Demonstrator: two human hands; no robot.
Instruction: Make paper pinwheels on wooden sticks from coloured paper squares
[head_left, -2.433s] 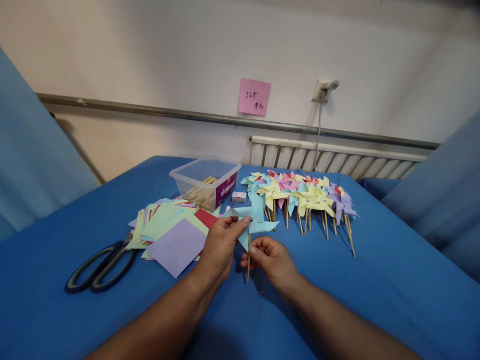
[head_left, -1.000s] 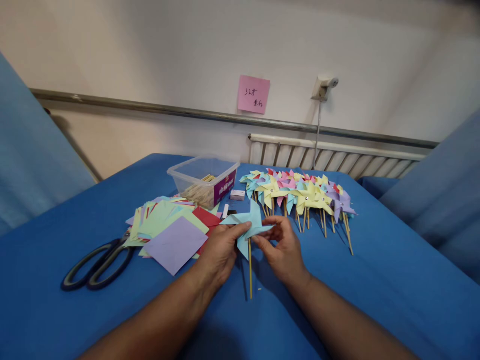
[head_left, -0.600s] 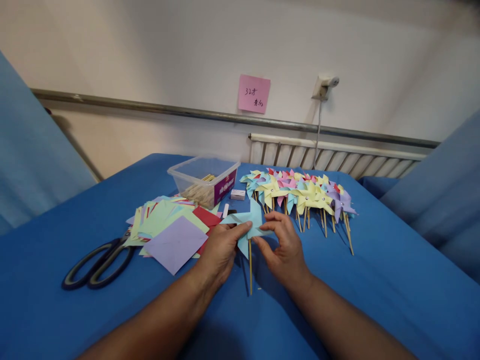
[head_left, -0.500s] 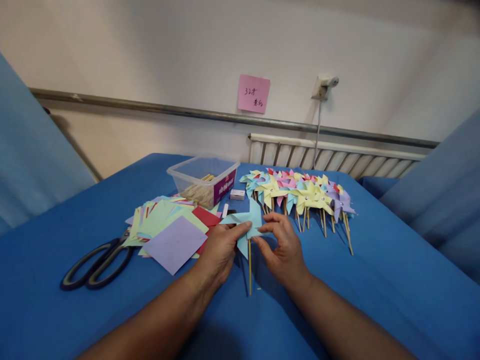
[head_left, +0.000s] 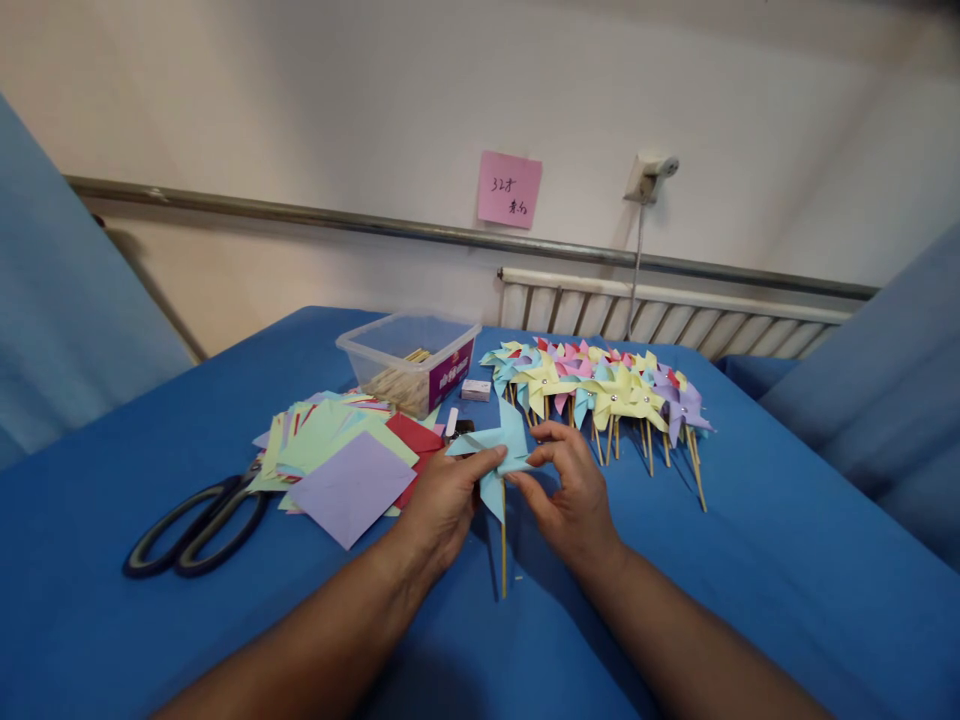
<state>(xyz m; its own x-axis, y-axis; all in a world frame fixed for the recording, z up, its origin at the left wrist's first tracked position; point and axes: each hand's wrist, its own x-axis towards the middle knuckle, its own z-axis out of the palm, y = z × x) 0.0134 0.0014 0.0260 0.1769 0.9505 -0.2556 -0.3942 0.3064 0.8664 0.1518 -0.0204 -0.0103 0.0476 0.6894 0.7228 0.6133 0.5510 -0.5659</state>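
Note:
A light blue paper pinwheel (head_left: pixel 514 428) on a thin wooden stick (head_left: pixel 504 560) is held up in front of me, over the table. My left hand (head_left: pixel 442 495) grips it from the left, thumb pressed near its centre and the other fingers hidden behind. On the other side, my right hand (head_left: pixel 574 490) pinches the lower right blade between thumb and fingertips. The stick hangs straight down below the hands. Just behind the left thumb lies a small dark object (head_left: pixel 463 428), partly covered by the pinwheel, beside a small white piece (head_left: pixel 451 421).
Left are black-handled scissors (head_left: pixel 196 525) and a pile of coloured paper squares (head_left: pixel 352 485). Behind stands a clear plastic box (head_left: pixel 390 345) of wooden sticks, near a small box (head_left: pixel 476 389). Many-coloured finished pinwheels (head_left: pixel 615 395) lie at the right rear, before a radiator (head_left: pixel 675 310).
The pinwheel and both hands have shifted very slightly right. More of the small dark object behind the pinwheel now shows. The grip looks the same.

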